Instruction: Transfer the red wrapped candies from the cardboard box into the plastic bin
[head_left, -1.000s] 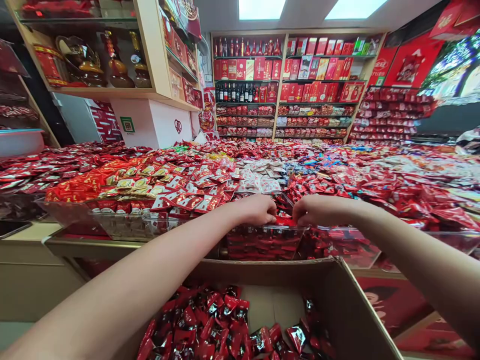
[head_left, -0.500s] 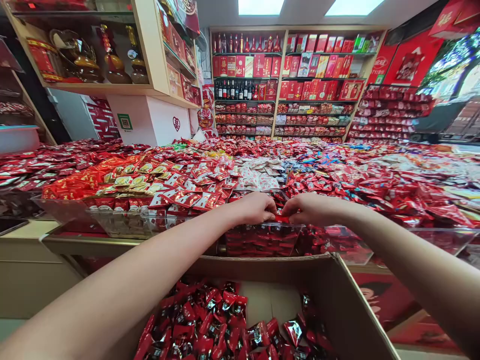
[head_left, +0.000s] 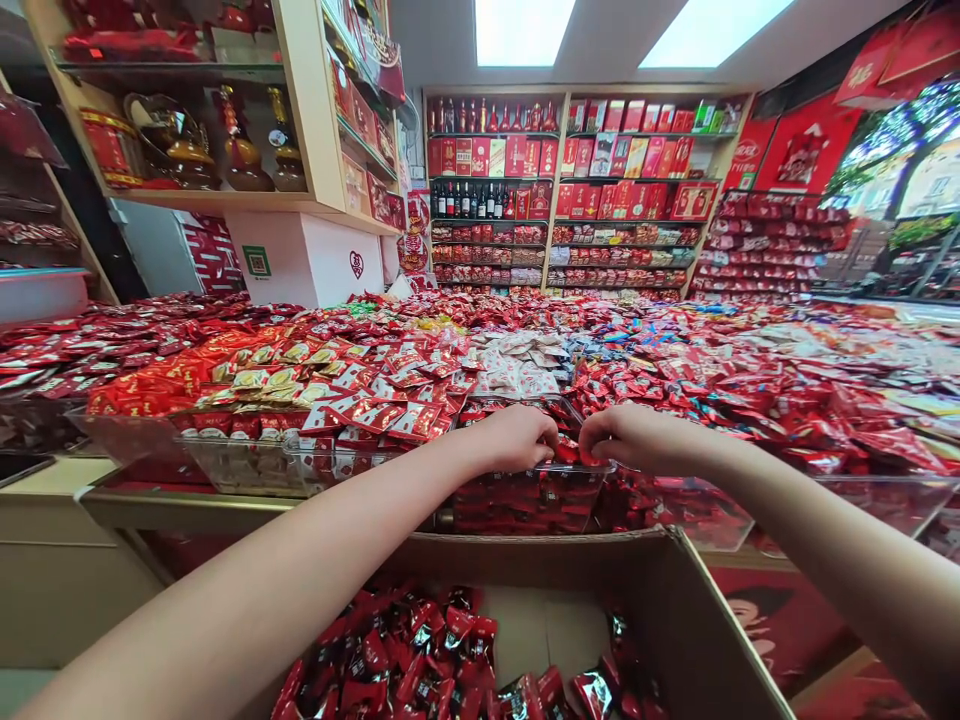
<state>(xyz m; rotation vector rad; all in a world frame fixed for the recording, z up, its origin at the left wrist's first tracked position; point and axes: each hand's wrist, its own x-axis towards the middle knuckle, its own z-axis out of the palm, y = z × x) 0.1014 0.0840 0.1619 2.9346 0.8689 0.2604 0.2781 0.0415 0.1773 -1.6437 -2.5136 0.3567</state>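
Note:
My left hand (head_left: pixel 529 440) reaches over the front rim of a clear plastic bin (head_left: pixel 534 490), its fingers curled down. Red wrapped candies (head_left: pixel 568 449) lie at its fingertips. My right hand (head_left: pixel 621 437) is bent over the right end of the same bin, fingers hooked down among red wrappers. A small gap separates the two hands. What either hand pinches is hidden by the fingers. Below my forearms stands an open cardboard box (head_left: pixel 555 555). Red and dark twist-wrapped candies (head_left: pixel 416 660) fill its left part, and bare cardboard bottom shows behind them.
Heaps of red packets (head_left: pixel 397 390) and white packets (head_left: pixel 521 362) spread across the display beyond the bin. At upper left hangs a wooden cabinet (head_left: pixel 315 150). Shelves of bottles and red boxes (head_left: pixel 487 155) line the back wall.
The view has tilted up slightly, so everything sits lower in the picture. My hands have moved a little apart, the right one rightward, and the red wrapper between them is less spanned.

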